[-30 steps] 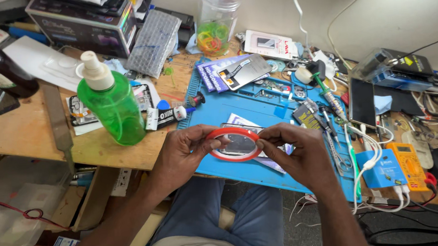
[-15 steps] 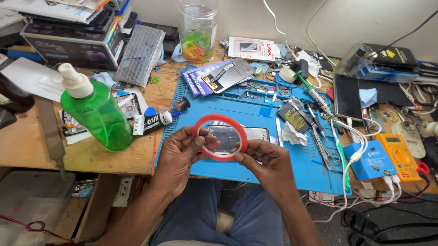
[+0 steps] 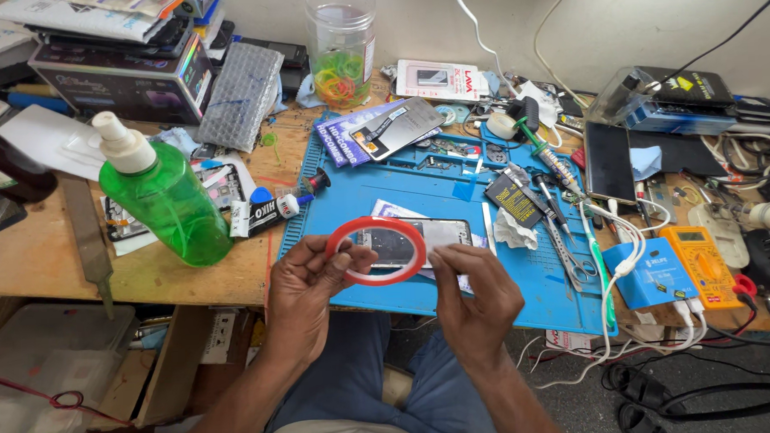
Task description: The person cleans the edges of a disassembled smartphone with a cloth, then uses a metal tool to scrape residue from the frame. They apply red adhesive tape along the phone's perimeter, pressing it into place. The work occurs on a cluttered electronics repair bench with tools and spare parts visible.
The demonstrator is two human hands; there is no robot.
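Centrally, a thin red ring-shaped roll of tape (image 3: 376,250) is held above the front edge of a blue silicone work mat (image 3: 453,197). Left hand (image 3: 311,287) grips its left rim with closed fingers; right hand (image 3: 477,294) pinches its right edge. Behind the ring, a dark flat phone panel (image 3: 441,233) lies on the mat. Further left, a green plastic pump bottle (image 3: 164,194) stands on the wooden desk (image 3: 28,254).

A worn wooden surface (image 3: 36,254) carries a blue work mat (image 3: 384,191) at its middle; a green pump bottle (image 3: 167,203) stands left of the mat; a clear jar (image 3: 340,43) stands far; a yellow multimeter (image 3: 701,265) lies right; a dark bottle (image 3: 3,166) sits far left
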